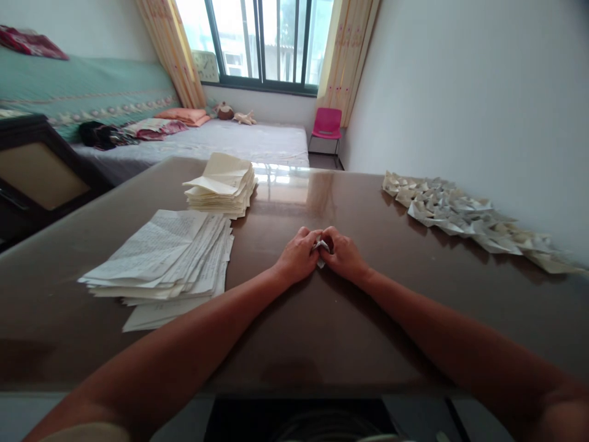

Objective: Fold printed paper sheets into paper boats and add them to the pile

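Observation:
At the middle of the brown glossy table (pixel 368 319), a small piece of folded paper (pixel 321 245) sits between my two hands, mostly covered by the fingers. My left hand (pixel 299 255) pinches its left side. On the other side my right hand (pixel 344 253) grips it, thumb and fingers closed. The paper's exact shape is hard to make out. Left of my hands lies a fanned stack of handwritten sheets (pixel 156 245). Behind that stands a stack of cream paper (pixel 221 184). Many folded paper boats (pixel 460 212) are grouped along the table's right side.
A white wall (pixel 460 92) rises along the right, close behind the boats. Past the table are a bed (pixel 257 141), a pink chair (pixel 326 124) and a window (pixel 262 43) with curtains. A dark cabinet (pixel 41 172) stands at the left.

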{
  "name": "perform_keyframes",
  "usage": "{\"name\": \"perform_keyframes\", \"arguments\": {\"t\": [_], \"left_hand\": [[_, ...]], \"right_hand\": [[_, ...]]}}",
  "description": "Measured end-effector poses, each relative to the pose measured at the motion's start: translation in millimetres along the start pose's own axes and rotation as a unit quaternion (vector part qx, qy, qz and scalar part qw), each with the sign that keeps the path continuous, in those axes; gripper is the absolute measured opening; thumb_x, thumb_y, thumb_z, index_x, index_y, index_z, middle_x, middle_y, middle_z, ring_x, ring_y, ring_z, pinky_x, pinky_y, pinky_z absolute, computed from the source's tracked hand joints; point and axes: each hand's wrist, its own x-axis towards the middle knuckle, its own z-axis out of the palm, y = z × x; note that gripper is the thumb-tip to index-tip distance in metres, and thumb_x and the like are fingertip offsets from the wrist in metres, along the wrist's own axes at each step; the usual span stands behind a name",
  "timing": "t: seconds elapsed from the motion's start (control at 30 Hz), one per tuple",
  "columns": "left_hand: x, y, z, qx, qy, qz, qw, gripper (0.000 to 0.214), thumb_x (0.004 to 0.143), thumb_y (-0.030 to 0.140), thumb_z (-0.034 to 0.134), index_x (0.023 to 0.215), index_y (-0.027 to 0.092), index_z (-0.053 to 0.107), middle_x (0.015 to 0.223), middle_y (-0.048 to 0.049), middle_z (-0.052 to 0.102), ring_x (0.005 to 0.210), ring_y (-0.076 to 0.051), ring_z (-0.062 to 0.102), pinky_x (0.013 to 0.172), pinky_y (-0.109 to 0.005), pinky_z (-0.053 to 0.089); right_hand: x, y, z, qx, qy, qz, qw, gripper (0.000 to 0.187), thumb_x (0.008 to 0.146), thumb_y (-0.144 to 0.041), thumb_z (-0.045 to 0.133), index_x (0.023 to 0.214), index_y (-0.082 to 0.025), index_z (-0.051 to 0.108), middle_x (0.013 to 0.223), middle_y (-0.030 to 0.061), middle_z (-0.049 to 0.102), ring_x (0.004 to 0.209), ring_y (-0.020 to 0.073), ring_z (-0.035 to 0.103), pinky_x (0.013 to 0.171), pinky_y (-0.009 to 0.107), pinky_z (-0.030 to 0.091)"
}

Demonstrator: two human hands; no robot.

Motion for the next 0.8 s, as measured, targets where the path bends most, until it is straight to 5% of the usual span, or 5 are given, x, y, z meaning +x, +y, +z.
{"name": "perform_keyframes", "arguments": {"t": [0.23, 0.43, 0.57, 0.8], "left_hand": [[9.2, -4.3, -2.6, 0.009, -0.003, -0.042, 0.999, 0.033, 0.075, 0.013, 0.053, 0.107, 0.018, 0.055, 0.077, 0.0013, 0.055, 0.071, -0.014, 0.054, 0.072, -0.028, 0.046], [20.3, -10.6, -4.6, 0.036, 0.003, -0.085, 0.996, 0.025, 0.073, 0.013, 0.055, 0.096, 0.020, 0.050, 0.073, 0.0031, 0.055, 0.065, -0.013, 0.052, 0.063, -0.025, 0.042], [11.3, -12.5, -9.1, 0.052, -0.022, -0.048, 0.997, 0.017, 0.071, 0.011, 0.056, 0.085, 0.021, 0.054, 0.082, 0.0011, 0.057, 0.075, -0.015, 0.054, 0.069, -0.026, 0.044], [-2.8, -21.0, -27.5, 0.026, -0.080, 0.030, 0.996, 0.013, 0.083, 0.019, 0.053, 0.091, 0.020, 0.064, 0.090, -0.0016, 0.061, 0.079, -0.013, 0.058, 0.074, -0.024, 0.047]], "right_hand": [[12.6, -4.2, -11.7, -0.020, -0.079, -0.039, 0.996, 0.006, 0.078, -0.022, 0.053, 0.083, -0.020, 0.050, 0.070, -0.0014, 0.059, 0.062, 0.0137, 0.053, 0.059, 0.024, 0.035], [21.9, 3.3, -11.7, -0.072, -0.057, -0.054, 0.994, 0.011, 0.079, -0.023, 0.053, 0.091, -0.021, 0.055, 0.075, -0.0008, 0.061, 0.064, 0.0138, 0.053, 0.058, 0.024, 0.034], [14.1, 13.4, -6.8, -0.058, -0.053, -0.077, 0.994, 0.015, 0.078, -0.021, 0.055, 0.093, -0.021, 0.056, 0.085, 0.0001, 0.062, 0.071, 0.0141, 0.054, 0.061, 0.023, 0.035], [17.4, 30.8, -21.9, 0.072, -0.137, -0.145, 0.977, 0.017, 0.082, -0.018, 0.056, 0.098, -0.019, 0.061, 0.090, 0.0004, 0.059, 0.066, 0.0088, 0.054, 0.066, 0.022, 0.044]]}}
